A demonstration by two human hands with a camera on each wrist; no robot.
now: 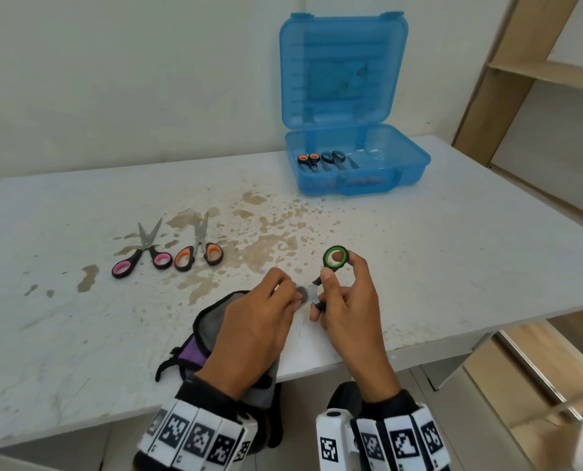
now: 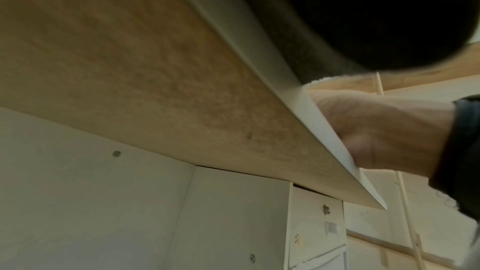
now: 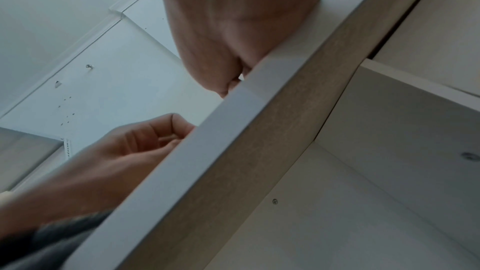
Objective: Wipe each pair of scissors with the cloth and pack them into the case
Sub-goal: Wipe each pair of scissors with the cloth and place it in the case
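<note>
Green-handled scissors (image 1: 335, 257) are held up over the table's front edge by my right hand (image 1: 338, 270), thumb and fingers pinching the handles. My left hand (image 1: 291, 295) pinches a grey cloth (image 1: 212, 319) with black trim around the blades, which are mostly hidden. Pink-handled scissors (image 1: 143, 257) and orange-handled scissors (image 1: 200, 253) lie on the table to the left. The open blue case (image 1: 402, 171) stands at the back, holding an orange-handled pair (image 1: 308, 160) and a dark blue-handled pair (image 1: 332, 157). Both wrist views look up from below the table edge (image 3: 221, 130), so the scissors are hidden there.
The white table (image 1: 453, 266) is stained brown around its middle. The case lid (image 1: 344, 69) stands upright against the wall. Wooden shelving (image 1: 538, 73) rises at the right. The cloth hangs over the front edge under my left wrist.
</note>
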